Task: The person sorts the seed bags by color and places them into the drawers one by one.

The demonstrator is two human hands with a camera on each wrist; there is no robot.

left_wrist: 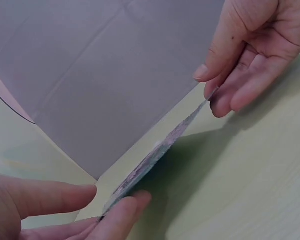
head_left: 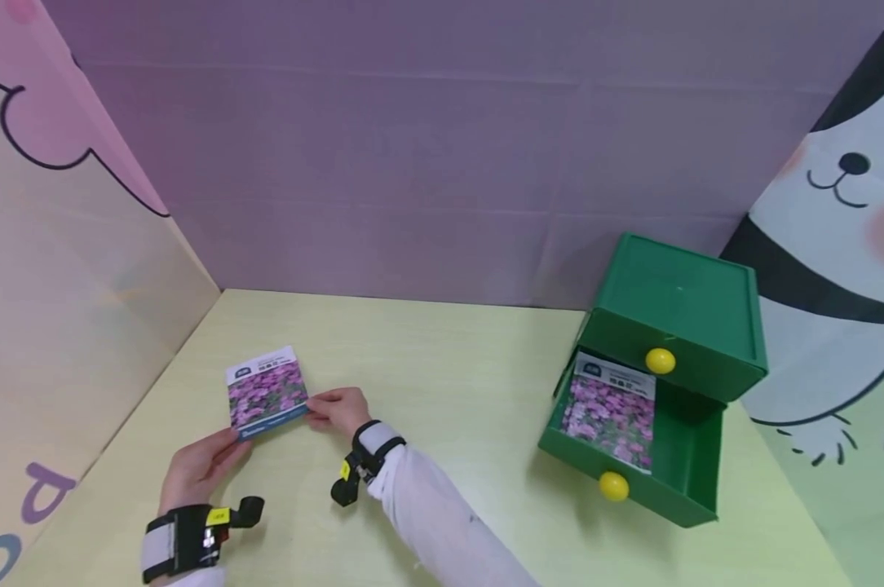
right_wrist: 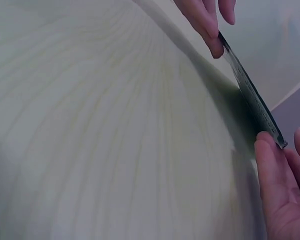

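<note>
A seed packet printed with purple flowers is held just above the pale yellow table at the front left. My left hand pinches its near-left corner and my right hand pinches its right corner. In the left wrist view the packet is edge-on, with my left hand at its near end and my right hand at its far end. The right wrist view shows the packet's edge between my right hand below and my left hand's fingers above.
A green two-drawer box with yellow knobs stands at the right. Its lower drawer is pulled open and holds a second flower packet. Purple and cartoon-printed walls close in the table on three sides.
</note>
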